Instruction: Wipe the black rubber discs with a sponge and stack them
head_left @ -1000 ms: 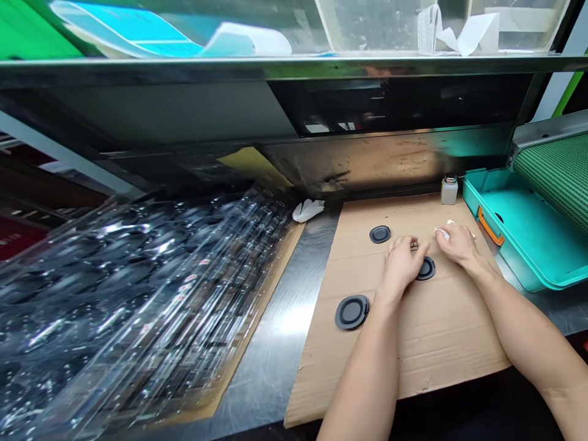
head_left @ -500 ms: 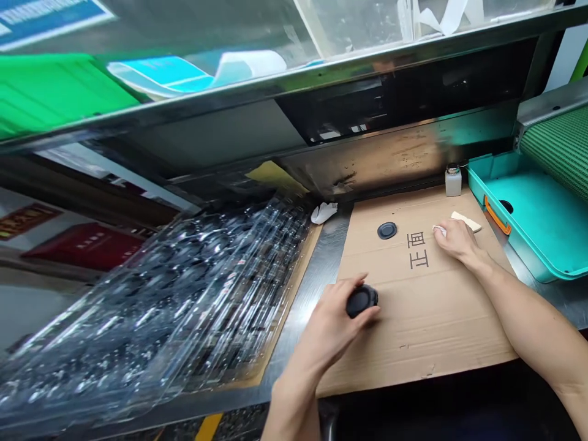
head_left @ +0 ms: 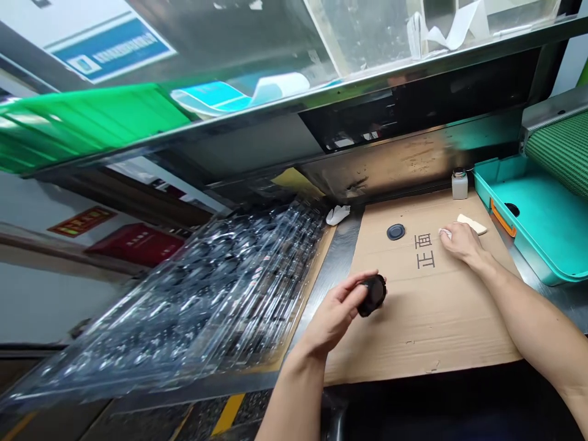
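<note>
Above the near left part of the cardboard sheet (head_left: 413, 331), my left hand (head_left: 334, 315) grips a black round part (head_left: 375, 295) between thumb and fingers, its face tilted. My right hand (head_left: 465, 242) is closed over the far right of the sheet, with a small white wad (head_left: 444, 233) poking out at its fingertips; I cannot tell whether this is cloth or paper. Just behind that hand lies a cream-coloured pad (head_left: 473, 225), partly covered by it. A flat black disc (head_left: 395, 231) rests on the cardboard to the left of the printed characters.
Clear plastic trays (head_left: 220, 288) with dark parts are stacked on the left. A crumpled white tissue (head_left: 339, 214) lies behind them. At the back right stand a small bottle (head_left: 459, 185) and a teal bin (head_left: 551, 226), below a green conveyor belt (head_left: 563, 141). A metal shelf crosses above.
My left hand has turned the black part, tilting its face sideways, and the thumb now lies across it. My right hand keeps its place on the cardboard. The whole view has shifted slightly.
</note>
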